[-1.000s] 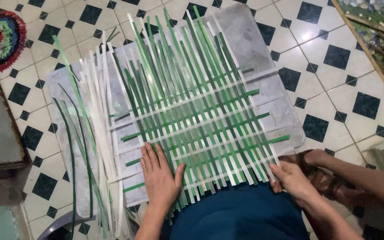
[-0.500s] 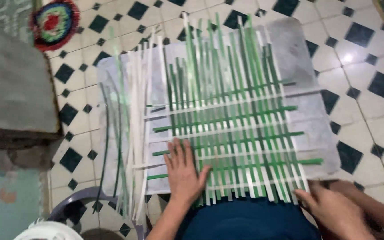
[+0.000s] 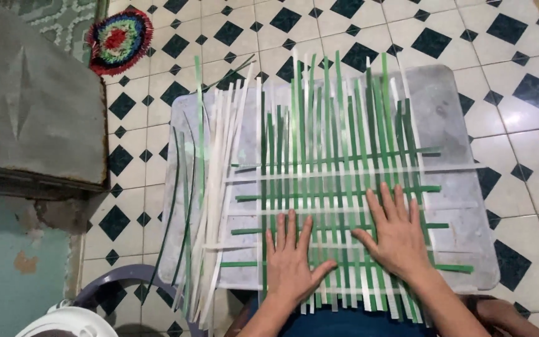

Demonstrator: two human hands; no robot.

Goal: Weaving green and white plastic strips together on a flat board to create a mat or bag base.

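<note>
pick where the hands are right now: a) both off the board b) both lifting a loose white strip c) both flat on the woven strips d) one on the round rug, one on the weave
c: the left hand and right hand both lie palm down, fingers spread, on the green and white weave.

Floor: white ceramic tiles with black diamond insets (image 3: 369, 25)
Mat: round multicoloured fringed mat (image 3: 118, 40), top left
Block: grey concrete slab (image 3: 32, 100), left
Stool: grey plastic rim (image 3: 110, 281), bottom left
</note>
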